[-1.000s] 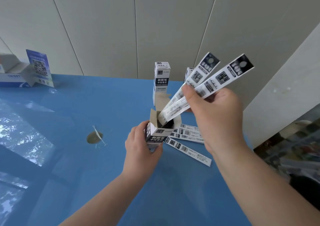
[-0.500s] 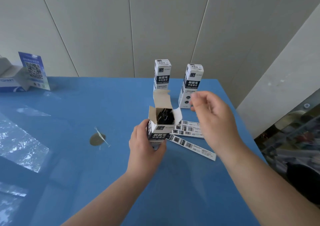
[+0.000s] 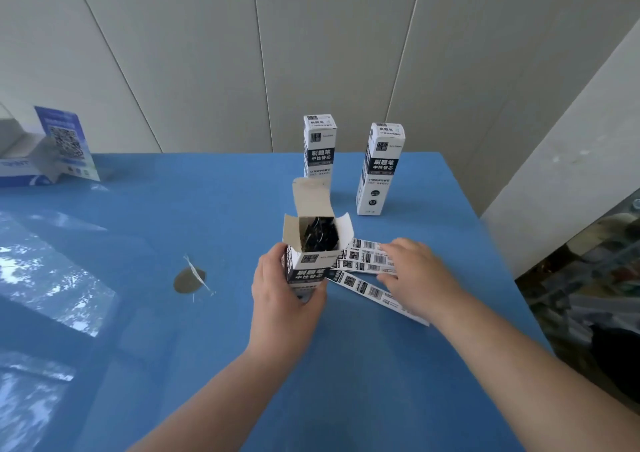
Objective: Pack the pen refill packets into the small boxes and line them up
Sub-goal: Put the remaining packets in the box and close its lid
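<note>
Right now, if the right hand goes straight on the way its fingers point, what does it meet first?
The right hand points left over the loose refill packets it already touches. Straight on, it would probably meet the open box that the left hand holds, though depth is unclear.

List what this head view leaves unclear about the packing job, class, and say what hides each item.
- Number of packets inside the open box: its interior is dark and jumbled.
- Ends of the refill packets on the blue table: covered by the right hand.
- Lower part of the open box: wrapped by the left hand.
- Contents of the two closed boxes: lids shut.
- Small print: too small.
</note>
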`<act>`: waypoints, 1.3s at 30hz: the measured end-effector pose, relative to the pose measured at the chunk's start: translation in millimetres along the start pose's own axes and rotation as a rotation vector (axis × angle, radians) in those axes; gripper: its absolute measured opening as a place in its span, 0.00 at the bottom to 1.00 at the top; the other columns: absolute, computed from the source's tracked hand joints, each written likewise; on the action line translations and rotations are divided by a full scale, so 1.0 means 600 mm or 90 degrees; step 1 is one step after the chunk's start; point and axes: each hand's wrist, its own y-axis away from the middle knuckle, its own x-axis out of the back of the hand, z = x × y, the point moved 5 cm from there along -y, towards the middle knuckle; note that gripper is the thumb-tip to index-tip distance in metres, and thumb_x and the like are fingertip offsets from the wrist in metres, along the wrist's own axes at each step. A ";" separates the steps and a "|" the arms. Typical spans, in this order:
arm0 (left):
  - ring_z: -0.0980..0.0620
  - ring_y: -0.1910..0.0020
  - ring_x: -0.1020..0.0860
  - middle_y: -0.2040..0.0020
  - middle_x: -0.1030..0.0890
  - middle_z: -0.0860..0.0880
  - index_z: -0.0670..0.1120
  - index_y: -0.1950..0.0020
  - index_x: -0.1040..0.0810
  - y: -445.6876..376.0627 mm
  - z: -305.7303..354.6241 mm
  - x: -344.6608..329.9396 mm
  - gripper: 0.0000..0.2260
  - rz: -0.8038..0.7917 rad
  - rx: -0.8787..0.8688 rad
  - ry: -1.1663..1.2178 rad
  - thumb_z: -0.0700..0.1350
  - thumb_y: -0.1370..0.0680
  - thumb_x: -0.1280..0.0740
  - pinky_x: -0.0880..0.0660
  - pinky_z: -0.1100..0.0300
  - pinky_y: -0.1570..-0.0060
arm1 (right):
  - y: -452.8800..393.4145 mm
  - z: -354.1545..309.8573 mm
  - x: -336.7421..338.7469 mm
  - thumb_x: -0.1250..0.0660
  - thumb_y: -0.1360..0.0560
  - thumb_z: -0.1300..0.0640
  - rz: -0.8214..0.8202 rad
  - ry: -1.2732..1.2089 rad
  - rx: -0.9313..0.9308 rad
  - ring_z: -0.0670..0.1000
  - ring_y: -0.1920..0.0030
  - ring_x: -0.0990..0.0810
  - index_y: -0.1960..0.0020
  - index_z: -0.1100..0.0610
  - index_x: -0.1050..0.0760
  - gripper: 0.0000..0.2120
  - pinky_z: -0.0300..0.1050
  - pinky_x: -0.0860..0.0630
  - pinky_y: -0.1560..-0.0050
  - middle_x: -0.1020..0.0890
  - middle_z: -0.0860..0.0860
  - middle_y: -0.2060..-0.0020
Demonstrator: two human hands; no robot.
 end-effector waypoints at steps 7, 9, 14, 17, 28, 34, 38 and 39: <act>0.47 0.39 0.23 0.42 0.24 0.55 0.63 0.37 0.33 0.003 0.006 -0.020 0.25 0.025 0.049 0.014 0.53 0.31 0.28 0.23 0.43 0.42 | -0.011 0.002 0.009 0.39 0.22 0.55 0.012 0.155 0.143 0.52 0.52 0.24 0.51 0.53 0.24 0.06 0.46 0.29 0.57 0.24 0.47 0.55; 0.48 0.39 0.23 0.42 0.24 0.56 0.65 0.38 0.33 0.004 0.011 -0.026 0.25 0.046 0.055 0.001 0.53 0.31 0.28 0.23 0.44 0.42 | -0.013 0.004 0.011 0.39 0.23 0.59 0.014 0.152 0.158 0.53 0.52 0.24 0.54 0.53 0.25 0.05 0.46 0.31 0.59 0.24 0.47 0.56; 0.47 0.40 0.23 0.43 0.23 0.54 0.61 0.38 0.32 0.007 0.011 -0.036 0.24 0.081 0.077 -0.014 0.48 0.28 0.25 0.23 0.42 0.42 | -0.029 0.017 0.018 0.37 0.21 0.56 0.000 0.079 0.160 0.54 0.50 0.23 0.52 0.53 0.22 0.05 0.47 0.27 0.58 0.22 0.48 0.55; 0.45 0.40 0.23 0.42 0.23 0.52 0.59 0.36 0.33 0.008 0.014 -0.040 0.25 0.106 0.087 -0.017 0.48 0.28 0.25 0.23 0.40 0.43 | -0.039 0.030 0.021 0.31 0.23 0.48 -0.063 -0.026 0.120 0.52 0.56 0.24 0.62 0.49 0.26 0.11 0.45 0.34 0.64 0.25 0.46 0.59; 0.49 0.37 0.24 0.40 0.24 0.56 0.77 0.42 0.37 0.014 0.033 -0.056 0.29 0.127 0.079 -0.040 0.52 0.30 0.28 0.23 0.44 0.40 | -0.029 0.052 0.072 0.21 0.29 0.51 -0.170 -0.605 -0.051 0.41 0.64 0.17 0.59 0.48 0.16 0.05 0.41 0.24 0.59 0.13 0.44 0.63; 0.48 0.38 0.24 0.40 0.24 0.56 0.71 0.39 0.34 0.011 0.036 -0.072 0.28 0.104 0.057 -0.037 0.48 0.29 0.26 0.23 0.43 0.41 | -0.001 0.044 0.121 0.24 0.28 0.59 -0.185 -0.907 -0.063 0.53 0.54 0.12 0.48 0.58 0.18 0.10 0.44 0.17 0.56 0.12 0.54 0.54; 0.49 0.42 0.26 0.45 0.27 0.61 0.61 0.39 0.31 0.011 0.047 -0.082 0.21 0.095 0.002 -0.093 0.54 0.31 0.31 0.24 0.42 0.44 | 0.012 0.028 0.165 0.23 0.36 0.52 -0.124 -1.012 0.007 0.54 0.55 0.12 0.51 0.61 0.20 0.18 0.41 0.17 0.57 0.13 0.56 0.57; 0.49 0.42 0.27 0.45 0.27 0.62 0.61 0.39 0.31 0.011 0.048 -0.083 0.22 0.093 -0.009 -0.105 0.54 0.32 0.32 0.25 0.42 0.44 | 0.011 0.024 0.173 0.22 0.37 0.51 -0.088 -1.012 0.020 0.54 0.55 0.12 0.52 0.60 0.20 0.18 0.42 0.17 0.56 0.13 0.56 0.57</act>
